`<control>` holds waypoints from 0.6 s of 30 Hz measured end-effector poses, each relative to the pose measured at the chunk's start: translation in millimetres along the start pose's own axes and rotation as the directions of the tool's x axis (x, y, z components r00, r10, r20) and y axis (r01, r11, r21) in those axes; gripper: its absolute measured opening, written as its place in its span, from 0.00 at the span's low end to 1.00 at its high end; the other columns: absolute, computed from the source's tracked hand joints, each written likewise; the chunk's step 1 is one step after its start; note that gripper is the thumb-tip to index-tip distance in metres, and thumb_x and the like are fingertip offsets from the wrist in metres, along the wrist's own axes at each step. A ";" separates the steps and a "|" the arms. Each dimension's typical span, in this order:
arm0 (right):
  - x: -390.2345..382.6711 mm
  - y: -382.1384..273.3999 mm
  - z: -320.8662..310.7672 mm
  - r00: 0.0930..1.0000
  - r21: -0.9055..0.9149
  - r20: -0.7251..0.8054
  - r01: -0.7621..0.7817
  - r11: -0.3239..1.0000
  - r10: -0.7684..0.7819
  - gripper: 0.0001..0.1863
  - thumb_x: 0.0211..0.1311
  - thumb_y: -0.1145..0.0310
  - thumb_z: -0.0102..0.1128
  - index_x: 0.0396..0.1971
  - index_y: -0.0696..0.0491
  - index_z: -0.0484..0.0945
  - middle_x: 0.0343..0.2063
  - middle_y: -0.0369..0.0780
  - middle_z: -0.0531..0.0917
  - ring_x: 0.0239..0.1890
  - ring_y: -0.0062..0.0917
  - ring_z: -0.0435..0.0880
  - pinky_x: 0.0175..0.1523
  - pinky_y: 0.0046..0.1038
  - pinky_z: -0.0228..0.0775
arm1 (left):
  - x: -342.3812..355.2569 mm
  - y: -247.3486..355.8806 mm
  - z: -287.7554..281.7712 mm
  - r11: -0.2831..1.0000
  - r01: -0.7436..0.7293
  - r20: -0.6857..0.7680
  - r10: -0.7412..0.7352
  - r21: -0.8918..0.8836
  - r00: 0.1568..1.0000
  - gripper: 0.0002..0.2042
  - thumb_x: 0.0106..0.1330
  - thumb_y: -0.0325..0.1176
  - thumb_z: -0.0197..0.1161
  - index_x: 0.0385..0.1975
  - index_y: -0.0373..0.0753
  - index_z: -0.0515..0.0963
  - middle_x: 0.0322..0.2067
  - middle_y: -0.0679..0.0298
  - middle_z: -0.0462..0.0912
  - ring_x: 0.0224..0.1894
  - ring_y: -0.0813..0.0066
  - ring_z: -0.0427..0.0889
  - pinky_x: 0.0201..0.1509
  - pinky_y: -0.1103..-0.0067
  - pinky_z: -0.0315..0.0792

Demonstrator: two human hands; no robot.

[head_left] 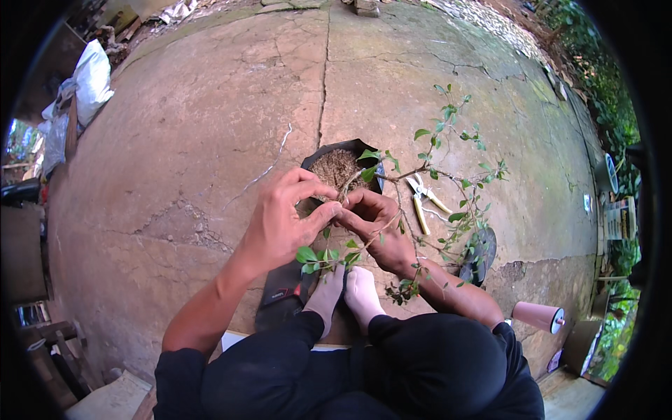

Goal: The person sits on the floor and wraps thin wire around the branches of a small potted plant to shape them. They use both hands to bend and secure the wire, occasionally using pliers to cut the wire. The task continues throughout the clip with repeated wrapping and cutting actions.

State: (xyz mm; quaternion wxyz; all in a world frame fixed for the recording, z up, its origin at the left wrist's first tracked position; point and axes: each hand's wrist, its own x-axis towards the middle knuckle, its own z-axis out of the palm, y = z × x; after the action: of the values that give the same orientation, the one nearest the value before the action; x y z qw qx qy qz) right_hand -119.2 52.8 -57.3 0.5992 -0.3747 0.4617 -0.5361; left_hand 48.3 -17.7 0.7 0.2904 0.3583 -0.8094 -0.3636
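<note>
Cracked concrete yard floor (210,126), mossy in spots, w/ sacks at the far left and greenery along the right rim. Person sits low, feet in pale socks (344,290) pointing fwd. Small plant (434,175) w/ thin woody branches grows from a black grow bag (329,157) of coir-like soil, standing on the floor just ahead of the feet.

Left hand (283,220) and right hand (371,220) meet at the base of the stem (344,190), fingertips pinched together on it; whether wire is betw. them, can't tell. Yellow-handled pruners (423,199) lie on the floor just beyond the right hand, under the branches. Pink cylinder (537,316) lies near the right elbow.

Step, by my read: working/bending the stem low down. Next move prob. needs a steady hold w/ one hand while the other shifts along the branch; gentle, thin wood snaps easily.
</note>
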 end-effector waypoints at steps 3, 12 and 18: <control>1.3 5.5 0.9 1.000 -0.075 -0.002 0.009 0.997 -0.010 0.06 0.62 0.71 0.65 0.32 0.56 0.78 0.27 0.32 0.81 0.30 0.11 0.75 0.35 0.18 0.68 | 2.9 -0.5 -3.3 0.976 0.210 0.147 -0.199 -0.063 0.969 0.07 0.61 0.30 0.64 0.34 0.32 0.80 0.26 0.62 0.81 0.30 0.80 0.77 0.34 0.78 0.71; -0.5 9.7 -0.7 0.999 -0.045 -0.011 -0.035 0.998 0.035 0.06 0.61 0.71 0.65 0.34 0.57 0.78 0.29 0.33 0.82 0.32 0.13 0.77 0.38 0.19 0.70 | 4.3 -5.3 -5.5 0.946 0.274 0.226 -0.233 -0.172 0.946 0.08 0.63 0.28 0.62 0.34 0.28 0.78 0.28 0.62 0.83 0.31 0.81 0.78 0.37 0.79 0.73; -2.7 5.7 0.5 1.000 -0.102 0.007 0.015 0.995 -0.014 0.08 0.61 0.69 0.66 0.35 0.57 0.77 0.30 0.34 0.82 0.33 0.14 0.77 0.39 0.19 0.71 | 9.0 -22.6 -12.0 0.809 0.453 0.427 -0.283 -0.375 0.859 0.06 0.63 0.26 0.64 0.35 0.31 0.79 0.31 0.68 0.82 0.34 0.84 0.77 0.41 0.83 0.72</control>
State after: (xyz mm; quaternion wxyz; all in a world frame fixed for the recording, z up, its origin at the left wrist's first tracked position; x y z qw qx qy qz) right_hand -117.0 56.4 -62.1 0.5768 -0.4099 0.4838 -0.5149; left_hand 60.3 -40.2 -8.6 0.1405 0.3601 -0.6505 -0.6537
